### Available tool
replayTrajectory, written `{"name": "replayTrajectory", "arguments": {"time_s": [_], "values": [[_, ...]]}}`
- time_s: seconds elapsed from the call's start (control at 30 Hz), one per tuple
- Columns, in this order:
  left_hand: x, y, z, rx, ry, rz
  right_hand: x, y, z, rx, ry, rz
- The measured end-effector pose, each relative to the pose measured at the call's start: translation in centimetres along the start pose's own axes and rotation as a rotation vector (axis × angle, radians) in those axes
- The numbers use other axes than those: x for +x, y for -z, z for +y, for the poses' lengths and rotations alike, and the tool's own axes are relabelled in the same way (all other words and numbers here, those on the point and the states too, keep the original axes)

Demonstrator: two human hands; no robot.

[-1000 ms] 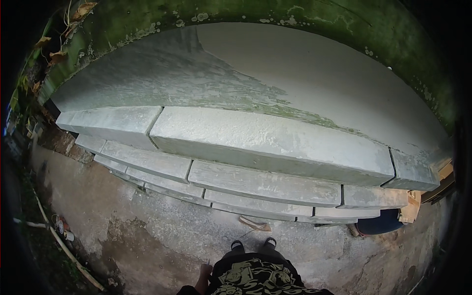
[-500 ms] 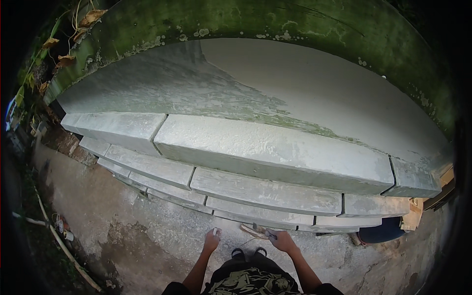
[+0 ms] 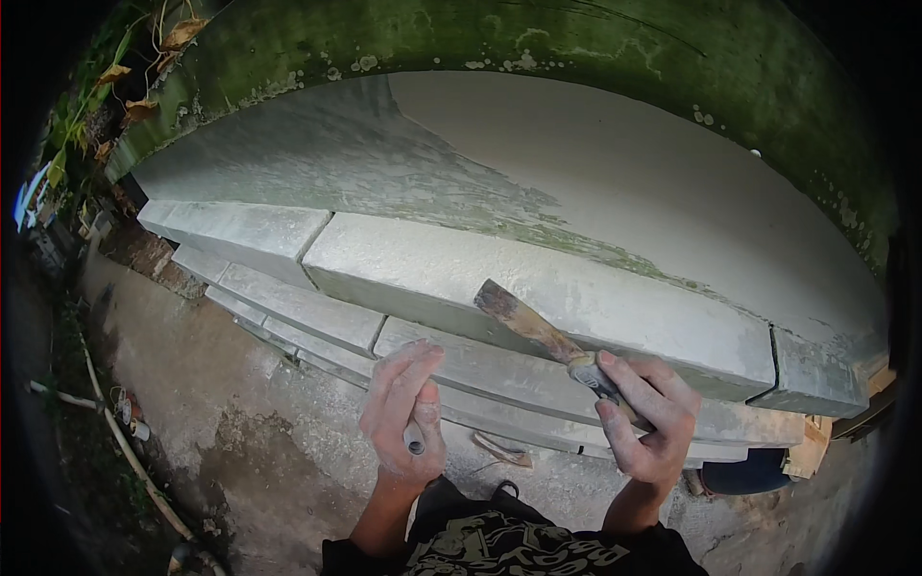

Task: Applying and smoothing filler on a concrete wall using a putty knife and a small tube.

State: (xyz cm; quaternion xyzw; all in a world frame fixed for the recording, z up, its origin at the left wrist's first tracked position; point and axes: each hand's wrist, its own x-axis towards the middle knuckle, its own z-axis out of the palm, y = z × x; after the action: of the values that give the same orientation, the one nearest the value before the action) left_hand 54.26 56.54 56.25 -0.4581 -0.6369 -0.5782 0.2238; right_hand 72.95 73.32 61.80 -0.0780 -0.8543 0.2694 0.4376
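My right hand [image 3: 658, 418] grips the dark handle of a scraper [image 3: 528, 324], its fingers and thumb dusted white. The stained, rust-brown blade points up and left, held above the pale stacked blocks [image 3: 567, 278]. My left hand [image 3: 403, 408] is raised beside it with long fingers together, curled around a small pale tube [image 3: 415, 444]. Only the round hollow end of that tube shows; the palm and fingers hide the remainder. Neither hand touches the blocks.
Behind the blocks lies a smooth light surface [image 3: 576, 154], with a grey-green scuffed part at left. A mossy green rim [image 3: 461, 38] curves across the top. A wood piece [image 3: 502, 449] lies on the ground by my feet; a dark blue rounded object [image 3: 747, 472] sits at right.
Both hands have come up from low near my feet to in front of the blocks. The scraper rose with the right hand, and its blade now shows clearly.
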Motion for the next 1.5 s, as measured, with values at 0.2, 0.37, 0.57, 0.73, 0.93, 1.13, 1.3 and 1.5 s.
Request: {"name": "replayTrajectory", "arguments": {"time_s": [0.2,0.37,0.57,0.73,0.93,1.13,1.3,1.5], "values": [[6.8,-5.9,1.6,0.040,-0.140,-0.429,4.0,0.3,0.5,-0.223,-0.124,0.033],[7.7,-7.6,0.7,0.086,-0.143,-0.585,4.0,-0.5,1.4,-0.288,-0.067,0.154],[8.7,-8.0,0.3,0.090,-0.184,-0.578,4.9,-0.4,0.7,-0.360,-0.099,0.129],[9.0,-8.0,0.1,0.036,-0.220,-0.598,5.0,-0.4,1.1,-0.375,-0.070,0.133],[10.0,-6.4,-0.3,-0.075,-0.007,-0.611,7.0,-2.3,0.4,-0.395,-0.028,0.092],[9.2,-7.1,0.0,0.030,-0.155,-0.617,5.1,-0.9,0.7,-0.427,-0.034,0.167],[9.6,-6.7,-0.5,0.068,-0.111,-0.579,5.9,-2.0,0.0,-0.423,-0.056,0.109],[9.4,-7.5,-0.4,0.016,-0.156,-0.594,6.0,-1.4,0.4,-0.437,-0.011,0.162]]}}
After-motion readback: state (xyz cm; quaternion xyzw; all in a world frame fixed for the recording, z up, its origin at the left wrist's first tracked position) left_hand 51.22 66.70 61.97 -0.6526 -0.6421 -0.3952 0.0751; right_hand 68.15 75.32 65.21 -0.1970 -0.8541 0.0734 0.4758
